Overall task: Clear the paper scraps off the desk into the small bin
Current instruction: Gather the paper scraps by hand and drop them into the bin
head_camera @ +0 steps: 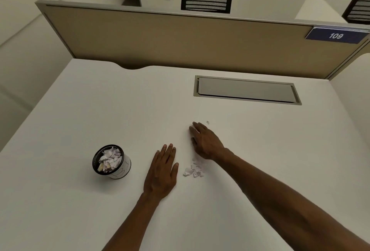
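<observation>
Gathering step: right hand (204,142) flat, fingers straight, raking paper scraps (195,169) toward flat left hand (161,172), centre frame. Next: pinch pile, carry to small bin (111,162), lower left.

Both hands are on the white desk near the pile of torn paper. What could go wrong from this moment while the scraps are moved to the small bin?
1. The small black-rimmed bin already looks nearly full, so added scraps may spill over.
2. One tiny scrap lies apart, beyond the right hand; a sweep could miss it.
3. The loose pile of torn white paper scraps sits between the right hand and the flat left hand; light pieces may scatter when swept across the desk.
</observation>
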`<state>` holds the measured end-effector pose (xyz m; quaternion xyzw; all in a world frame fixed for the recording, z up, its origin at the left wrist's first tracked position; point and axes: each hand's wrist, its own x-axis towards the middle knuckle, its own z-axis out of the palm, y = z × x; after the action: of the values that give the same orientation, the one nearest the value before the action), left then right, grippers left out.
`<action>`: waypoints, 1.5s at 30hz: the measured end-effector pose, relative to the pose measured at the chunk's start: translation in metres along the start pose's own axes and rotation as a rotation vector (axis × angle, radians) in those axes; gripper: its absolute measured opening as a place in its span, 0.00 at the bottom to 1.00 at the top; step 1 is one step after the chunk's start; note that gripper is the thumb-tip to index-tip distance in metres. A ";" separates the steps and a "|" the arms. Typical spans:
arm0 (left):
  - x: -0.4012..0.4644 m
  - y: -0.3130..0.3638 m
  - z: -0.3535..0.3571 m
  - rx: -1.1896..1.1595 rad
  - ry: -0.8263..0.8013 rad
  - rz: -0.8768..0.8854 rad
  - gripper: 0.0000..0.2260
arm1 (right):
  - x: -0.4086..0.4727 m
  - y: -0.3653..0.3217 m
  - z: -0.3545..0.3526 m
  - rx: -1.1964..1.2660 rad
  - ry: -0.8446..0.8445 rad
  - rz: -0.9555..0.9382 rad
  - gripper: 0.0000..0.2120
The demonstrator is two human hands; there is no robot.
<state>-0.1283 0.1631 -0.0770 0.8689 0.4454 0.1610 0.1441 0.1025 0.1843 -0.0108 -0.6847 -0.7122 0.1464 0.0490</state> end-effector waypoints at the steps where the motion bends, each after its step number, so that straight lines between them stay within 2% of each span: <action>1: 0.000 0.000 0.000 -0.003 0.002 0.001 0.25 | 0.002 0.002 0.000 -0.017 -0.024 -0.017 0.25; 6: 0.001 -0.002 0.002 -0.010 0.030 -0.004 0.25 | -0.035 -0.008 0.013 -0.044 -0.015 -0.100 0.23; 9: 0.001 -0.002 0.003 -0.004 0.045 -0.009 0.25 | -0.064 -0.011 0.016 -0.013 0.047 -0.174 0.21; 11: 0.001 -0.003 0.004 0.000 0.045 -0.008 0.25 | -0.064 -0.007 0.009 0.066 0.111 -0.129 0.19; 14: 0.001 -0.002 0.004 -0.003 0.036 -0.013 0.25 | -0.035 0.013 -0.009 0.165 0.205 0.081 0.18; 17: 0.002 0.001 0.000 -0.018 0.039 -0.021 0.25 | -0.001 0.041 -0.024 0.144 0.089 0.212 0.24; 20: 0.001 0.003 -0.002 -0.026 0.036 -0.024 0.24 | 0.010 0.053 -0.019 0.151 -0.065 0.192 0.26; 25: 0.002 0.003 -0.003 -0.017 0.040 -0.028 0.24 | -0.034 0.028 0.005 0.238 -0.045 0.050 0.26; 28: 0.001 0.005 -0.005 -0.012 0.039 -0.025 0.24 | -0.070 0.008 0.022 0.277 -0.039 -0.017 0.30; 36: 0.001 0.013 -0.015 -0.016 -0.022 -0.029 0.24 | -0.121 -0.027 0.047 0.338 -0.052 0.006 0.31; 38: 0.002 0.017 -0.017 -0.058 -0.037 -0.054 0.23 | -0.125 -0.029 0.043 0.383 -0.013 0.039 0.32; 40: 0.000 0.023 -0.020 -0.136 -0.024 -0.091 0.21 | -0.126 -0.026 0.035 0.410 0.061 0.111 0.37; 42: -0.008 0.030 -0.025 -0.190 0.029 -0.084 0.19 | -0.127 -0.019 0.026 0.358 0.055 0.154 0.45; 45: -0.026 0.041 -0.028 -0.249 -0.029 -0.048 0.23 | -0.123 -0.010 0.015 0.172 -0.158 0.112 0.55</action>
<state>-0.1245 0.1223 -0.0391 0.8356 0.4404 0.1991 0.2611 0.0955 0.0606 -0.0066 -0.7030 -0.6594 0.2629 0.0429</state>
